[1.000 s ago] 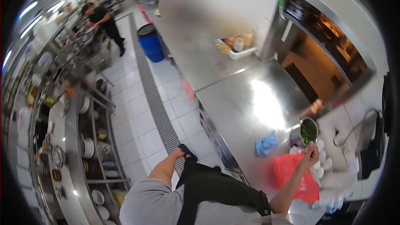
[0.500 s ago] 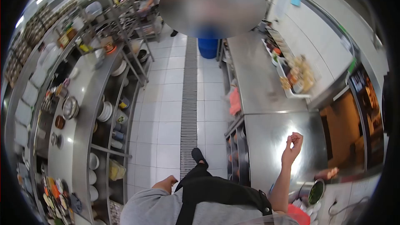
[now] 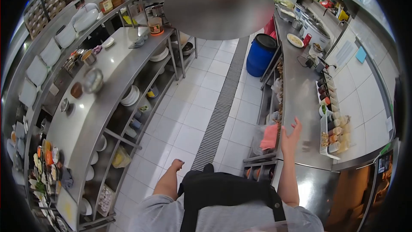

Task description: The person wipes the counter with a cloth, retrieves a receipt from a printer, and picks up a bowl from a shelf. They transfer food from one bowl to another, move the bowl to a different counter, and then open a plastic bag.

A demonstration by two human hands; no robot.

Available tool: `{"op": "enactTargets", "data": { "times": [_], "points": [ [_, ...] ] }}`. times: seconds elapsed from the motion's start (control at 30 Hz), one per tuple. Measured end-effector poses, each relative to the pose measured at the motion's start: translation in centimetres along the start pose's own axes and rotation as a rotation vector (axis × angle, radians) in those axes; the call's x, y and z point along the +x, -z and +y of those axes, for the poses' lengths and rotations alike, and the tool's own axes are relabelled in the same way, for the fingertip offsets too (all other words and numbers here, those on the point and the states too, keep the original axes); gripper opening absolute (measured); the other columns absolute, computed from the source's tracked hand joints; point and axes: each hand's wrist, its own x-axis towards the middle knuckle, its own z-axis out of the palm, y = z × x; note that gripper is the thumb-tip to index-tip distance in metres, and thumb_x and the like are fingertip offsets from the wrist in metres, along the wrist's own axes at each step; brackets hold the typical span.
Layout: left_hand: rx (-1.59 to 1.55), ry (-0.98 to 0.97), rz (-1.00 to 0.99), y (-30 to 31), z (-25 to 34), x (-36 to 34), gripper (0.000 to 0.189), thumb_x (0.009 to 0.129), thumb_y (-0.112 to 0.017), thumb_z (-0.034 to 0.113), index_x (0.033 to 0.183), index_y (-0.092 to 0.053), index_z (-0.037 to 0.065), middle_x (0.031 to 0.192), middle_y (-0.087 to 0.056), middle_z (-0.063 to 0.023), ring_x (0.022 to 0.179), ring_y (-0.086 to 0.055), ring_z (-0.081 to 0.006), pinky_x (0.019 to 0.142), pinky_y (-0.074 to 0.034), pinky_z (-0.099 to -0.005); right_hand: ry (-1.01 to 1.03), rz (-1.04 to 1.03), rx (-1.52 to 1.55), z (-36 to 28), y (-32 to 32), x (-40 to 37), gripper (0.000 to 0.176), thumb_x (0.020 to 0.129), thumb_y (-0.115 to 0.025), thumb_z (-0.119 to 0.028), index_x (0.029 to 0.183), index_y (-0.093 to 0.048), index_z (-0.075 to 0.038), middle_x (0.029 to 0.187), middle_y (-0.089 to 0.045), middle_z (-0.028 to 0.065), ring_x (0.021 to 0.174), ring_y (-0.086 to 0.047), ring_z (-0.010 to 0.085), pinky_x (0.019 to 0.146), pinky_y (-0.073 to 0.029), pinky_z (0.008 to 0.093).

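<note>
My left hand [image 3: 177, 163] hangs over the tiled floor beside my body, fingers curled in, with nothing seen in it. My right hand [image 3: 291, 136] is raised at the near edge of the right-hand steel counter [image 3: 302, 103]. Its thumb and fingers are apart and hold nothing. Just left of that hand, a pink cloth [image 3: 269, 136] hangs at the counter's front edge. Beyond my right hand, a white rack [image 3: 323, 137] with several bottles and containers stands against the wall.
A blue barrel [image 3: 260, 56] stands at the right counter's far part. A floor drain grate [image 3: 221, 105] runs along the aisle. On the left is a long steel counter [image 3: 96, 124] with metal bowls on top and plates on shelves below. A blurred oval hides the far aisle.
I have moved forward along the aisle, and the view has turned left. My right hand has spread its fingers and now sits beside the pink cloth. The blue barrel shows more fully.
</note>
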Motion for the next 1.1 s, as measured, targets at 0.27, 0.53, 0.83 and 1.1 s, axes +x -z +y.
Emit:
{"op": "enactTargets", "data": {
  "times": [0.27,0.53,0.83,1.1],
  "points": [
    [-0.203,-0.149,0.499,7.8,-5.4,6.7,0.017,0.075,-0.059,0.013,0.085,-0.061,0.000,0.062,-0.056,-0.0098,0.048,-0.052,-0.0179,0.038,-0.039,-0.0308,0.109,-0.080,-0.087,1.8,-5.0,2.1,0.059,0.070,-0.062,-0.007,0.122,-0.037,-0.004,0.121,-0.040,0.0165,0.108,-0.042,0.0323,0.089,-0.038,0.0381],
    [-0.064,0.342,0.250,1.8,-12.9,-1.6,0.023,0.071,-0.058,0.023,0.072,-0.062,0.000,0.071,-0.063,-0.0174,0.061,-0.062,-0.0288,0.056,-0.049,-0.0371,0.074,0.006,-0.089,5.4,-7.6,5.9,0.060,0.067,-0.064,-0.009,0.122,-0.039,-0.007,0.126,-0.035,0.0180,0.119,-0.034,0.0344,0.097,-0.029,0.0413],
    [-0.213,0.427,0.297,0.7,-14.3,-6.6,0.031,0.075,-0.062,0.026,0.064,-0.056,-0.003,0.056,-0.057,-0.0134,0.041,-0.053,-0.0205,0.042,-0.045,-0.0346,-0.041,0.108,-0.633,12.3,-8.6,7.5,0.065,0.068,-0.068,-0.019,0.126,-0.038,-0.017,0.133,-0.030,0.0125,0.121,-0.032,0.0299,0.094,-0.032,0.0434],
    [0.497,0.202,0.331,6.8,-13.3,-3.8,0.035,0.072,-0.058,0.037,0.078,-0.066,0.003,0.089,-0.064,-0.0144,0.085,-0.060,-0.0288,0.074,-0.049,-0.0342,-0.172,0.160,-0.863,29.6,-9.7,-0.9,0.063,0.079,-0.054,-0.044,0.130,-0.034,-0.014,0.138,-0.025,0.0148,0.124,-0.030,0.0303,0.095,-0.028,0.0498]
  ]
}}
